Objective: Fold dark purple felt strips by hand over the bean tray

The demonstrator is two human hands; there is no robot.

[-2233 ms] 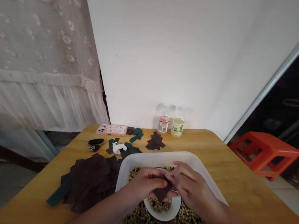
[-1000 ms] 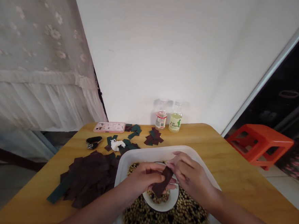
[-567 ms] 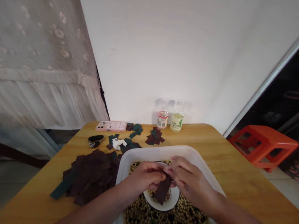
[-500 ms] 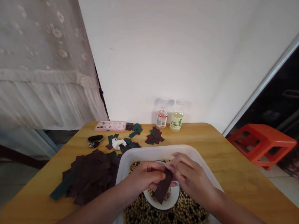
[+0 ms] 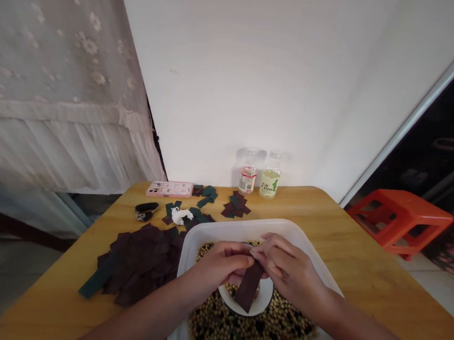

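A dark brown strip (image 5: 248, 290) hangs from my fingers over a white bowl (image 5: 266, 300). My left hand (image 5: 226, 266) is closed on the strip's upper end, thumb on top. Pinched at that same end is my right hand (image 5: 285, 262), its fingertips touching those of the left; anything small between them is too tiny to make out. The bowl rests on tan and black beads (image 5: 254, 335) in a large white tray (image 5: 285, 227), with some beads inside it.
Left of the tray lies a heap of dark brown pieces (image 5: 143, 262). Behind are a phone (image 5: 170, 189), a black object (image 5: 146, 210), white tissue (image 5: 181, 216), small green and brown pieces (image 5: 236, 205) and two bottles (image 5: 268, 183). An orange stool (image 5: 406, 213) stands right.
Both hands stay over the bowl, with the strip still held; their fingers have shifted slightly. The whole view has moved a little.
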